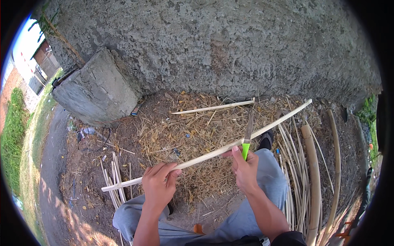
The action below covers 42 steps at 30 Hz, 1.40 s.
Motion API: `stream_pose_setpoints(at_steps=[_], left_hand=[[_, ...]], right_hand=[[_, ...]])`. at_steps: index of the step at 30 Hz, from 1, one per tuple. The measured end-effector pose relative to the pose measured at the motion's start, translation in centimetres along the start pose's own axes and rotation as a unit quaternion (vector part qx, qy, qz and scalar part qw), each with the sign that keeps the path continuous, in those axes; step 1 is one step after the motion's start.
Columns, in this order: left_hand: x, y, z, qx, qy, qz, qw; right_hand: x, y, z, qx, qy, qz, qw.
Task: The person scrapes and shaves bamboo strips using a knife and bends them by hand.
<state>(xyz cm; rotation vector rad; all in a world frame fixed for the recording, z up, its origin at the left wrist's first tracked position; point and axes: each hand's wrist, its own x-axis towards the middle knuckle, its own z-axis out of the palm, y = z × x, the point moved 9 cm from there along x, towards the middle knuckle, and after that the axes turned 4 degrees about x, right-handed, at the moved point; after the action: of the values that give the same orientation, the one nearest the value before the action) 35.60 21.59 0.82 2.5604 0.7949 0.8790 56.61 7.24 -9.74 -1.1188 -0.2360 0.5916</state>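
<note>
A long pale bamboo strip slants across in front of me, its right end farther away and higher in the view. My left hand is closed around it left of its middle. In my right hand is a knife with a bright green handle and a dark blade pointing away from me. The blade crosses the strip at its base, and my right fingers also touch the strip's underside there. Whether the edge bites into the bamboo cannot be made out.
A rough grey wall rises ahead, with a concrete block at left. Another strip lies on the shavings-strewn ground. To my right lie many split strips and thick bamboo poles; a smaller strip bundle lies at left.
</note>
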Motion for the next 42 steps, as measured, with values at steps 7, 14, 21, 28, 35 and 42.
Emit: stream_pose_setpoints(at_steps=[7,14,21,28,35,42], left_hand=[[-0.5,-1.1,-1.5,0.005,-0.013,-0.031,0.999],[-0.1,-2.2,-4.6,0.046,0.029,-0.046,0.997],[-0.7,-3.4,-6.3,0.045,0.054,-0.064,0.995],[-1.1,-3.9,-7.3,0.035,0.045,-0.091,0.994],[-1.6,-4.3,-7.2,0.034,0.024,-0.072,0.997],[-1.8,-5.3,-5.8,-0.009,-0.026,-0.115,0.993]], right_hand=[[0.2,-0.4,1.5,-0.052,-0.075,0.005,0.996],[-0.3,-1.3,2.6,-0.079,-0.132,-0.048,0.987],[-0.1,-2.3,2.3,-0.075,-0.130,-0.088,0.985],[1.2,-2.6,0.5,-0.042,-0.063,-0.078,0.994],[3.4,-4.1,-2.7,0.111,0.069,-0.060,0.990],[3.8,-3.3,-3.4,0.120,0.092,-0.052,0.987]])
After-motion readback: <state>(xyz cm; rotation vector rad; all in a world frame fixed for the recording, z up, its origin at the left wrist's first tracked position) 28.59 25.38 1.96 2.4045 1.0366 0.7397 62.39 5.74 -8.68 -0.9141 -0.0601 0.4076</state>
